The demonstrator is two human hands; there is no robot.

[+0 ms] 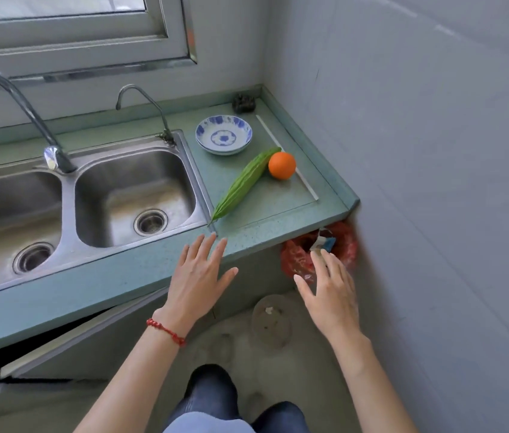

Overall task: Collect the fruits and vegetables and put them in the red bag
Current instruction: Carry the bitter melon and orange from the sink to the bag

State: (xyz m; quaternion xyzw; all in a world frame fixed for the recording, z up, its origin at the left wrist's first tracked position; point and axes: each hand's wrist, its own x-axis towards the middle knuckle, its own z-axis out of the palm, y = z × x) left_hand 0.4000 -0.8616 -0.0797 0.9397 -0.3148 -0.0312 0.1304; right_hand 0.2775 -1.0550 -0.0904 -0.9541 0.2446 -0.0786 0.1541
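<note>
On the green counter point(265, 210), right of the double sink point(134, 195), a gourd point(245, 182) lies slantwise, its thin tip at the sink's rim near the front edge and its thick end pointing toward the back right corner. An orange point(281, 165) sits just beside that thick end, touching or nearly touching it (the gap is too fine to judge). Behind both, toward the back edge, stand stacked blue-and-white bowls point(223, 135), and a small dark object point(243, 103) sits in the back right corner. The red bag point(348, 245) hangs below the counter's front right corner, against the wall, its mouth open with some paper scraps showing inside. The left hand point(198, 276) is spread flat with straight fingers, holding nothing, its fingertips over the counter's front edge close to the gourd's tip; a red bracelet point(165, 331) circles its wrist. The right hand point(329, 292) is likewise open and empty, fingers extended toward the bag, its fingertips overlapping the bag's lower rim.
</note>
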